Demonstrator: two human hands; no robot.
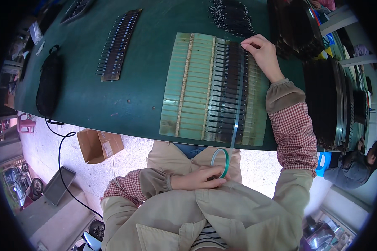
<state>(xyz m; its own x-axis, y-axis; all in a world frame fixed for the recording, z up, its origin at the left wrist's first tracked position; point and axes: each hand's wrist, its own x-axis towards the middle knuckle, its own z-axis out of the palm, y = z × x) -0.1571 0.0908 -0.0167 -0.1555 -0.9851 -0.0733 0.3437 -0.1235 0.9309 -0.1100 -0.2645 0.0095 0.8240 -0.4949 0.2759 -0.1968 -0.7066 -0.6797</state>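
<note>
My left hand [201, 177], low in front of my body, grips a roll of green-edged tape [226, 164]. From the roll a narrow shiny strip of tape [236, 123] runs up and away over a pale green slotted board [169, 121]. At the board's far edge my right hand [257, 47] is closed in a pinch by the strip's far end; its fingertips hide that end. Dark thin pieces with pale tips [222, 85] lie side by side in the board's slots, beside a dark perforated band [245, 96] that lies lengthwise under the tape.
A similar dark comb-like strip [120, 46] lies on the green table [142, 104] at the left. A pile of loose dark pieces [232, 16] is at the far side. A black pouch [49, 83] with a cord lies left; stacked dark panels [322, 100] stand right. Below is a cardboard box [97, 146].
</note>
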